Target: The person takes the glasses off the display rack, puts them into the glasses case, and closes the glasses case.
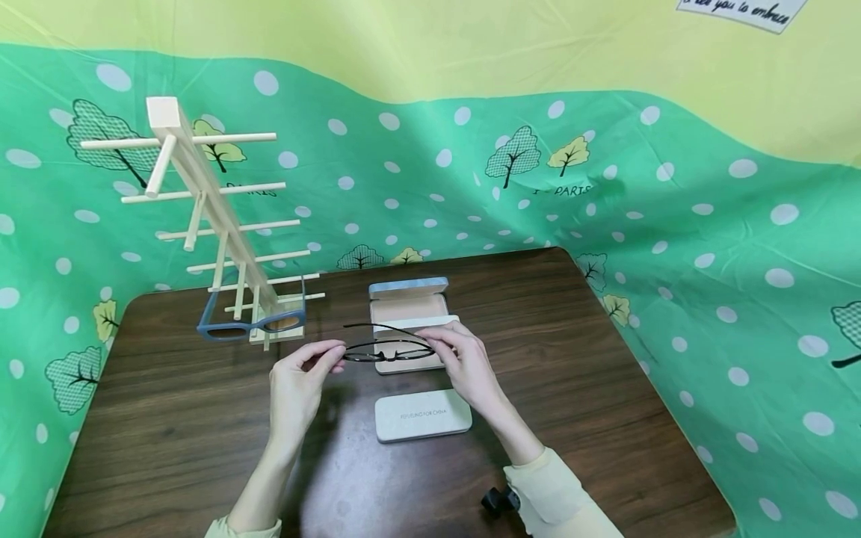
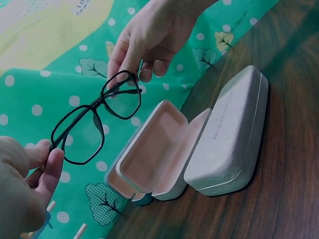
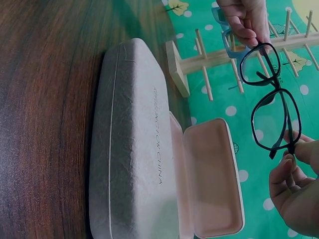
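Observation:
A pair of black-framed eyeglasses [image 1: 389, 357] hangs between my two hands, over the open case. My left hand [image 1: 296, 385] pinches one outer end of the frame between thumb and fingers. At the opposite end, the thumb and fingers of my right hand [image 1: 471, 368] grip the frame by the hinge. One temple slants back behind the lenses in the head view. Below the glasses lies an open glasses case [image 2: 154, 149] with pink lining. Nearer to me is a closed pale grey case [image 1: 422, 415] with lettering on its lid.
At the left stands a wooden glasses rack [image 1: 218, 205] with several pegs, carrying blue-framed glasses [image 1: 250, 326] low down. A blue-edged lid [image 1: 408, 287] rises behind the open case. A small black object [image 1: 496, 502] is beside my right sleeve. A dotted green cloth [image 1: 403, 179] borders the table.

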Action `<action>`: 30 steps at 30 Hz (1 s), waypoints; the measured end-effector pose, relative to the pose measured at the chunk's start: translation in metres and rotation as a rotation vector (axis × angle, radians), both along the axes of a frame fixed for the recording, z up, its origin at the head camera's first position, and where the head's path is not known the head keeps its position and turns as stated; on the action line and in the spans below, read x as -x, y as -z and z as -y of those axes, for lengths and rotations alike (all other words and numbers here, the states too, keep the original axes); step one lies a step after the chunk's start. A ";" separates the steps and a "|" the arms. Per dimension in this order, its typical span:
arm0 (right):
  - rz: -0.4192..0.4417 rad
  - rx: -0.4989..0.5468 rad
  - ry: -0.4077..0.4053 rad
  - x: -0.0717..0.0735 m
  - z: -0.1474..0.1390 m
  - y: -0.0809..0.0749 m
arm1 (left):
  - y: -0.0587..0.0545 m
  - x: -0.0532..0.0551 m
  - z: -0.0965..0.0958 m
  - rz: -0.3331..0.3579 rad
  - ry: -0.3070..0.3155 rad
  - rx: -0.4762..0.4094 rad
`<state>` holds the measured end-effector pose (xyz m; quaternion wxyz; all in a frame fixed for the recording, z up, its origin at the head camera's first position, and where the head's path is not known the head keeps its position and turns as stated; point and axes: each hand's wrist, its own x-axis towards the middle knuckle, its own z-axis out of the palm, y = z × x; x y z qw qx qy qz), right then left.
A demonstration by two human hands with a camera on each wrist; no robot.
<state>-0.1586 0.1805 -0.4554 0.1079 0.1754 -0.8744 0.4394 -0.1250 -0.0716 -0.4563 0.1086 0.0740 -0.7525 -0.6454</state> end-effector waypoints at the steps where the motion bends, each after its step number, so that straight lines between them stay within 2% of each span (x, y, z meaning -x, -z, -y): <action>1: 0.003 -0.004 -0.001 0.000 0.000 0.000 | -0.001 -0.001 0.000 0.007 0.000 -0.005; 9: 0.014 -0.049 -0.023 -0.001 -0.001 0.000 | -0.026 -0.010 -0.005 0.027 -0.005 0.006; 13: 0.028 -0.049 -0.029 0.000 -0.003 0.001 | -0.030 -0.013 -0.006 0.008 0.020 -0.005; 21: 0.035 -0.035 -0.059 0.001 -0.006 0.000 | -0.021 -0.013 -0.005 -0.040 0.069 -0.068; 25: 0.042 -0.027 -0.059 0.002 -0.008 0.001 | -0.007 -0.009 -0.003 -0.070 0.098 -0.125; 30: 0.051 -0.017 -0.044 0.003 -0.010 0.002 | 0.010 -0.005 0.001 -0.115 0.162 -0.145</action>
